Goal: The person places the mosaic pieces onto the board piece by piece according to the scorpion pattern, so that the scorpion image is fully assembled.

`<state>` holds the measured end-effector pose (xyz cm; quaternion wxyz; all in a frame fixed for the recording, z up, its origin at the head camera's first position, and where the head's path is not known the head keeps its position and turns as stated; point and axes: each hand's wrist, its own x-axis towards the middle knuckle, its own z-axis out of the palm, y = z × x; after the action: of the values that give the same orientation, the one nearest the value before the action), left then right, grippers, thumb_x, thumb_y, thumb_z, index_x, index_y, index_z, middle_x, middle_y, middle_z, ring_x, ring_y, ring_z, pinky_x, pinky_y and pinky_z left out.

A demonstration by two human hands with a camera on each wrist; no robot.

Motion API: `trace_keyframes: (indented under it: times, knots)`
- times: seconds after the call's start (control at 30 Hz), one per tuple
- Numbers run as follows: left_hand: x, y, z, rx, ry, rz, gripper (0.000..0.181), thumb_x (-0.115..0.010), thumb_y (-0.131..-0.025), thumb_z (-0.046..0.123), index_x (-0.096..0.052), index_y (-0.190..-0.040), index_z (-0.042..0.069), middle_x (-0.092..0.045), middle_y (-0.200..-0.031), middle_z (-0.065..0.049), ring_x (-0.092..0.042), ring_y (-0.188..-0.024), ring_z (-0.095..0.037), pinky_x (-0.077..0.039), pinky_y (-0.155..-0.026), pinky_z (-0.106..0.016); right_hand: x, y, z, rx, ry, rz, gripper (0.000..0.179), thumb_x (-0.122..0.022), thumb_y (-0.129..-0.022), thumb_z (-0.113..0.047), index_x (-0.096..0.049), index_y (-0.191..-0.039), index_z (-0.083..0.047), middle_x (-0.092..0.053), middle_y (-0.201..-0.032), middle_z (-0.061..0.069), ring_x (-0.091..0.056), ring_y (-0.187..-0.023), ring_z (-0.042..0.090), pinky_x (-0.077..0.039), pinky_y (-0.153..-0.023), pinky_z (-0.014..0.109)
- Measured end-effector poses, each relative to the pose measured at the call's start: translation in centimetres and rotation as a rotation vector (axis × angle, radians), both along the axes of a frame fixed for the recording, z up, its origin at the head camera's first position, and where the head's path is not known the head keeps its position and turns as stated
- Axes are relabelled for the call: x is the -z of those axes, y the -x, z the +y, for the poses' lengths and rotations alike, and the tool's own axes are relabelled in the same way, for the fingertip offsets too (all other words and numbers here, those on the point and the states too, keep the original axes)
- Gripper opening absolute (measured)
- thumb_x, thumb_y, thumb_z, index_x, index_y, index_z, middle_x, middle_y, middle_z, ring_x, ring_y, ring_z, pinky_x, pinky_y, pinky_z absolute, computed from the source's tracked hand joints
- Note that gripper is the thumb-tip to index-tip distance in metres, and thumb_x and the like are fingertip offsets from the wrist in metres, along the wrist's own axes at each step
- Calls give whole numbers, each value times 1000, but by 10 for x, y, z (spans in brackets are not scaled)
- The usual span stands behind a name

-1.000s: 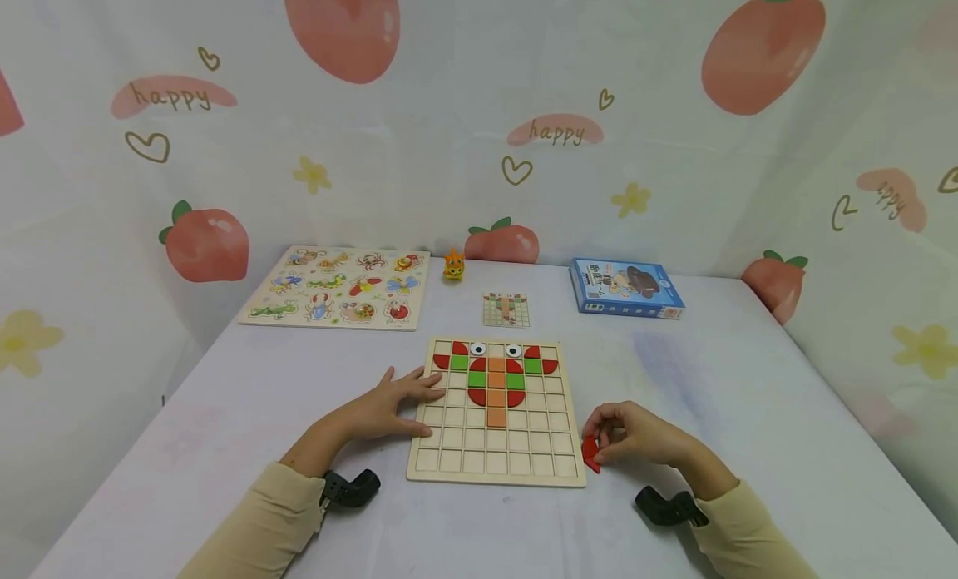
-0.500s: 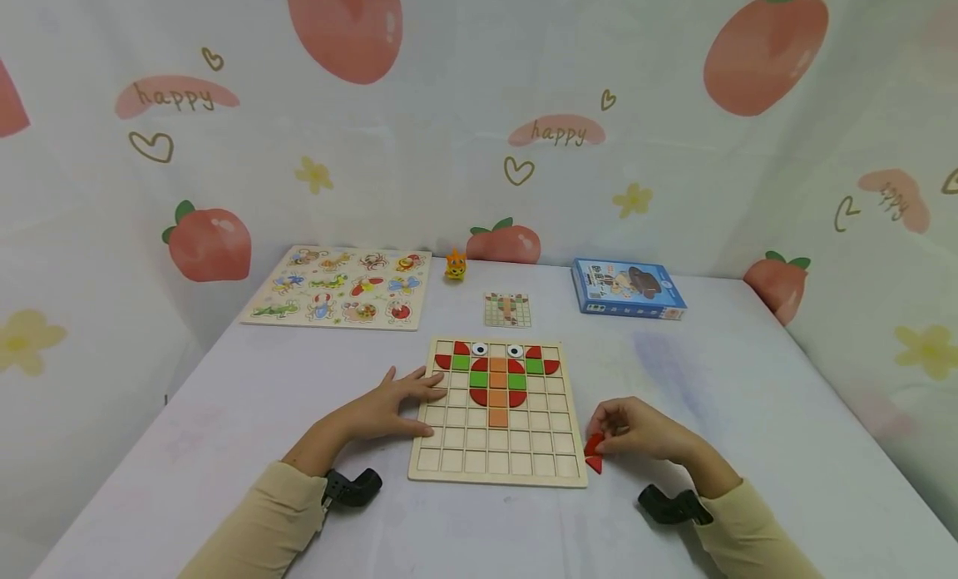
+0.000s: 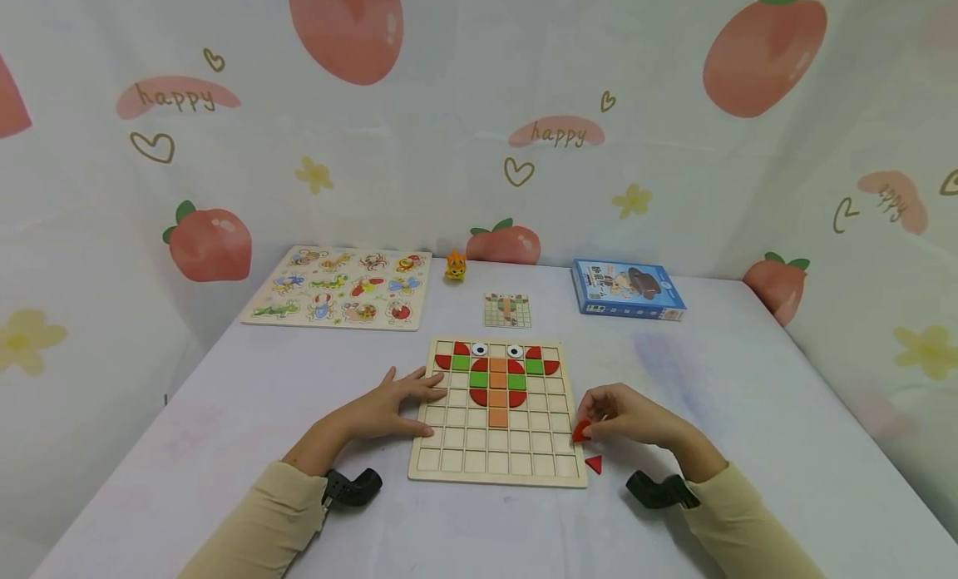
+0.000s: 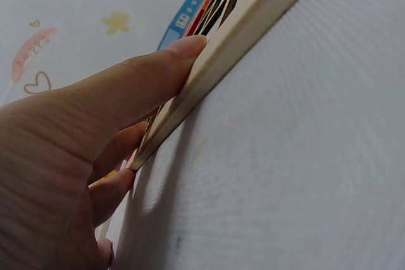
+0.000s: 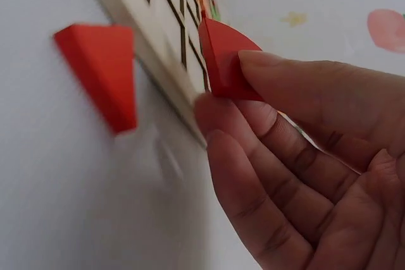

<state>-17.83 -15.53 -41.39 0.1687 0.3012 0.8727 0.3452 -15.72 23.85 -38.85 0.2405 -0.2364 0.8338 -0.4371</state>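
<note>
A wooden grid board (image 3: pixel 497 481) lies mid-table, its upper rows filled with red, green and orange tiles and two eye tiles. My left hand (image 3: pixel 385 408) rests on the board's left side, fingers spread over the rim; in the left wrist view the thumb (image 4: pixel 152 77) lies along the edge. At the right edge my right hand (image 3: pixel 632 417) pinches a red quarter-circle tile (image 5: pixel 224 61) between thumb and fingers, its tip overlapping the board in the head view. Just below it, a red triangle tile (image 3: pixel 595 464) lies on the table beside the board.
Behind the board is a small pattern card (image 3: pixel 507 310). An insect picture puzzle (image 3: pixel 337 288) lies back left, near an orange toy figure (image 3: pixel 456 266). A blue box (image 3: pixel 627 289) sits back right. A fruit-printed curtain (image 3: pixel 449 171) stands behind the table.
The right hand has drawn the red quarter-circle tile away from the triangle and moved it up and left to the board's edge. The triangle stays on the table; the left hand keeps its place.
</note>
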Motion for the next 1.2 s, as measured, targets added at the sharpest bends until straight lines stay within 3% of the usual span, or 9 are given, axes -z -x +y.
trace_keyframes:
  times: [0.3, 0.73, 1.2]
  knots:
    - [0, 0, 0, 0, 12, 5, 64, -72, -78, 39, -52, -134, 13, -33, -151, -6, -10, -145, -33, 13, -111, -60, -1, 10, -20, -25, -37, -5, 14, -65, -86, -12, -61, -95, -2, -63, -91, 7, -58, -77, 15, -50, -71, 22]
    - [1, 2, -1, 0, 0, 6, 65, -72, -78, 39, -52, -134, 14, -32, -151, -5, -10, -145, -32, 14, -111, -60, -4, 23, -57, -88, 5, 36, 16, -67, -84, -10, -63, -97, -1, -63, -87, 6, -56, -78, 14, -50, -72, 21]
    - [2, 2, -1, 1, 18, 9, 66, -72, -78, 41, -51, -135, 15, -32, -152, -5, -9, -145, -31, 14, -111, -60, 1, 23, -97, -103, -26, -7, 11, -68, -84, -12, -68, -91, -4, -65, -78, 1, -56, -69, 9, -50, -63, 19]
